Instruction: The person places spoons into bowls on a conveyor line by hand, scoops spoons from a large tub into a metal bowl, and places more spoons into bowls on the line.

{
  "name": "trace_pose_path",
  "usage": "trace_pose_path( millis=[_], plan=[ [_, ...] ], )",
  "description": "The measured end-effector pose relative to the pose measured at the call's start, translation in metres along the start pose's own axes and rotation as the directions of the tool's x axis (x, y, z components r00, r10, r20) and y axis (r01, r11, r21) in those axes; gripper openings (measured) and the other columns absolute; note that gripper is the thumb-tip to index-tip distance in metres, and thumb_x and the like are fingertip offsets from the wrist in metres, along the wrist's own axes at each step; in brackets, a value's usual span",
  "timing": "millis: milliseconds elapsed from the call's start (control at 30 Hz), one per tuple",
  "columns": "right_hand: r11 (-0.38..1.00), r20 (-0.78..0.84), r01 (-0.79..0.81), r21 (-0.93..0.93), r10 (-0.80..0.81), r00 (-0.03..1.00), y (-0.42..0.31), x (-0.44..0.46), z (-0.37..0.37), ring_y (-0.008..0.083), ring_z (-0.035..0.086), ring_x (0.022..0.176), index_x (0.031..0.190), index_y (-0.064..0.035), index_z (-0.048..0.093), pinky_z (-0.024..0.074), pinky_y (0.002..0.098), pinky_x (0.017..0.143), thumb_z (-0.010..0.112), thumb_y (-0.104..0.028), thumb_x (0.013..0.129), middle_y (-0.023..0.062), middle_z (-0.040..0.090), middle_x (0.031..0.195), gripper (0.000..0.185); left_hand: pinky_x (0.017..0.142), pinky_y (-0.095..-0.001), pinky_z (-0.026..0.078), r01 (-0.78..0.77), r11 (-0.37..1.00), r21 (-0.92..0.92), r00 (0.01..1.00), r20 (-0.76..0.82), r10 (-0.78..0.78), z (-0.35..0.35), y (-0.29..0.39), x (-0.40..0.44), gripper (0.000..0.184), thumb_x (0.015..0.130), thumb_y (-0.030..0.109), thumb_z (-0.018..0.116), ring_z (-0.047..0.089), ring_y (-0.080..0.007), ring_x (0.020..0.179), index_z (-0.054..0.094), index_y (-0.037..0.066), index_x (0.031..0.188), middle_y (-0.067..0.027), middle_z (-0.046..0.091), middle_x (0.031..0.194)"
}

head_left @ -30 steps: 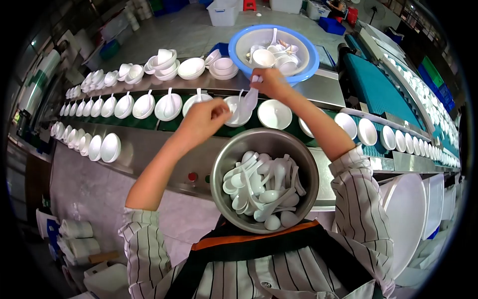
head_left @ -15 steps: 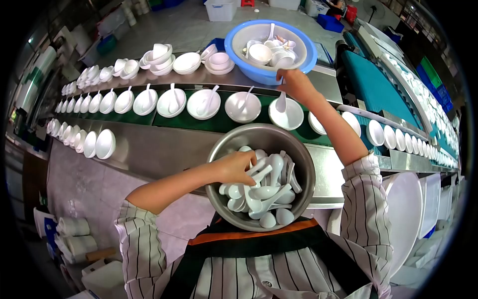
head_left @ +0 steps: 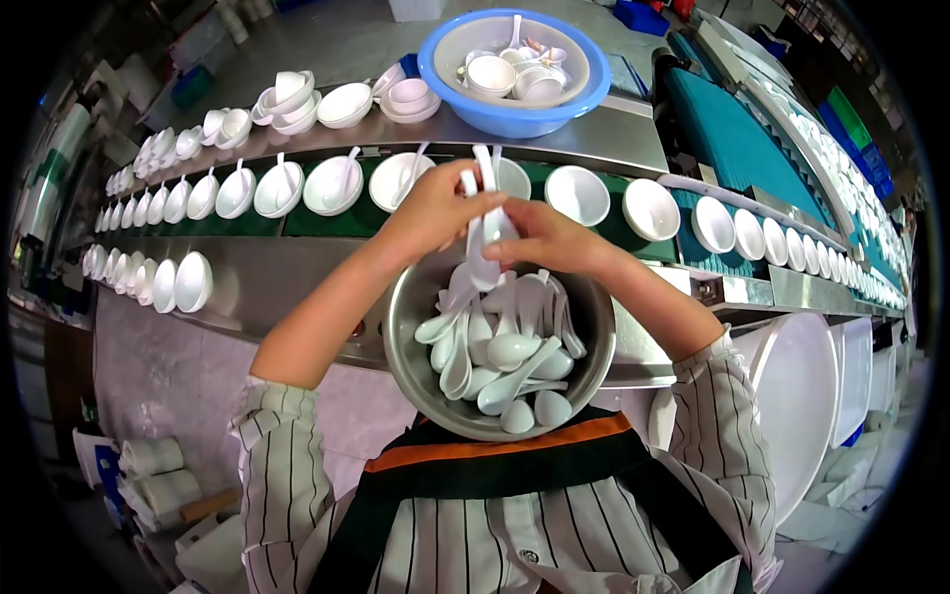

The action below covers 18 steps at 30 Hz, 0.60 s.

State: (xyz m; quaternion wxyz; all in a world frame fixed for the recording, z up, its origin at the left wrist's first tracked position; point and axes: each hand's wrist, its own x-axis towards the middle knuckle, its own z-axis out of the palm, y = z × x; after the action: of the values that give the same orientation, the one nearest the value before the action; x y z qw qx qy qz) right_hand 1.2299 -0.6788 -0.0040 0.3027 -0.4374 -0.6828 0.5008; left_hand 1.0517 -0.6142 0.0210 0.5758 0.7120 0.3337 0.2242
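Because the fingers overlap them, the white spoons (head_left: 484,269) held over the far side of the steel basin (head_left: 406,366) cannot be counted surely; their handles point up, their heads down. The left hand (head_left: 427,212) has its grip closed on them. The right hand (head_left: 556,238) touches them from the right, but whether its grip is closed on one cannot be told. Inside the basin lie loose spoons (head_left: 510,349), the lower ones buried. Beyond the basin, a row of white bowls (head_left: 577,196) crosses a green belt (head_left: 616,195), one bowl partly hidden behind the hands. Farther beyond the basin, on the steel bench (head_left: 633,144), stands a blue tub (head_left: 515,124) of crockery, its lower pieces covered.
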Motion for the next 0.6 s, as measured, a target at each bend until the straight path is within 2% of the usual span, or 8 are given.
trace_pose_path(
  millis=[67,133,167,267,300,400,467,600],
  plan=[
    [0.990,-0.156,-0.064,0.124,0.083,0.984,-0.004,0.003,0.001,0.0071,0.057,0.071,0.112,-0.0006,0.056,0.0472,0.0221,0.052,0.064,-0.036,0.084,0.0039,0.063,0.084,0.045,0.041,-0.0209,0.040,-0.013,0.999,-0.039,0.999,0.029,0.014,0.004,-0.003,0.015,0.036,0.089,0.027,0.059,0.051,-0.0078,0.049,0.052,-0.002,0.108,-0.0056,0.059,0.072],
    [0.980,-0.278,-0.062,0.189,0.114,0.954,0.004,0.003,-0.009,0.0069,0.057,0.066,0.109,-0.0017,0.057,0.0464,0.0217,0.051,0.063,-0.035,0.085,0.0014,0.063,0.077,0.042,0.053,-0.0235,0.046,-0.127,0.976,-0.177,0.992,-0.048,0.120,0.010,-0.007,0.024,0.051,0.090,0.030,0.058,0.057,-0.0111,0.062,0.043,-0.006,0.123,-0.0093,0.061,0.085],
    [0.993,-0.318,-0.105,0.054,0.117,0.941,0.010,0.003,-0.022,0.0061,0.056,0.064,0.110,-0.0032,0.058,0.0453,0.0216,0.049,0.063,-0.035,0.085,0.0025,0.063,0.078,0.040,0.064,-0.0259,0.049,-0.131,0.985,-0.114,0.990,-0.061,0.125,0.009,-0.009,0.028,0.062,0.089,0.031,0.058,0.059,-0.0143,0.073,0.034,-0.009,0.130,-0.0106,0.061,0.093],
    [0.913,-0.548,-0.168,-0.372,-0.070,0.833,0.041,0.013,-0.049,0.0258,0.063,0.063,0.100,-0.0043,0.059,0.0492,0.0372,0.060,0.064,-0.031,0.082,0.0150,0.064,0.075,0.032,0.065,-0.0285,0.049,-0.270,0.909,0.318,0.901,-0.250,0.355,0.009,-0.026,0.032,0.062,0.087,0.031,0.060,0.059,-0.0161,0.074,0.036,-0.007,0.129,-0.0092,0.061,0.094],
    [0.886,-0.589,-0.229,-0.403,-0.059,0.806,0.053,0.019,-0.054,0.0301,0.062,0.066,0.098,-0.0044,0.059,0.0487,0.0403,0.062,0.064,-0.030,0.082,0.0169,0.064,0.076,0.031,0.067,-0.0309,0.049,-0.311,0.880,0.359,0.896,-0.197,0.397,0.009,-0.023,0.027,0.049,0.083,0.029,0.064,0.060,-0.0179,0.073,0.050,-0.005,0.117,-0.0112,0.063,0.088],
    [0.821,-0.636,-0.319,-0.474,-0.068,0.769,0.105,0.040,-0.061,0.0422,0.059,0.076,0.090,-0.0047,0.058,0.0463,0.0507,0.068,0.058,-0.029,0.083,0.0227,0.063,0.079,0.025,0.067,-0.0354,0.049,-0.170,0.814,0.555,0.979,0.192,0.073,0.011,-0.021,0.006,0.036,0.080,0.030,0.065,0.062,-0.0233,0.071,0.061,-0.002,0.096,-0.0160,0.064,0.081],
    [0.751,-0.610,-0.389,-0.534,-0.023,0.792,0.118,0.049,-0.056,0.0425,0.059,0.074,0.089,-0.0043,0.056,0.0464,0.0516,0.067,0.055,-0.028,0.085,0.0228,0.062,0.076,0.024,0.068,-0.0395,0.049,-0.192,0.591,0.783,0.963,0.266,-0.041,0.024,-0.028,-0.009,0.037,0.080,0.035,0.063,0.063,-0.0300,0.073,0.063,-0.002,0.084,-0.0204,0.063,0.078],
    [0.884,-0.702,-0.240,-0.402,-0.130,0.700,0.112,0.042,-0.057,0.0421,0.059,0.069,0.087,-0.0045,0.053,0.0460,0.0516,0.063,0.051,-0.028,0.088,0.0210,0.062,0.071,0.024,0.069,-0.0436,0.048,-0.142,0.640,0.755,0.931,0.322,-0.173,0.039,-0.048,-0.025,0.050,0.080,0.049,0.058,0.062,-0.0343,0.076,0.063,-0.001,0.083,-0.0207,0.064,0.082]
  ],
)
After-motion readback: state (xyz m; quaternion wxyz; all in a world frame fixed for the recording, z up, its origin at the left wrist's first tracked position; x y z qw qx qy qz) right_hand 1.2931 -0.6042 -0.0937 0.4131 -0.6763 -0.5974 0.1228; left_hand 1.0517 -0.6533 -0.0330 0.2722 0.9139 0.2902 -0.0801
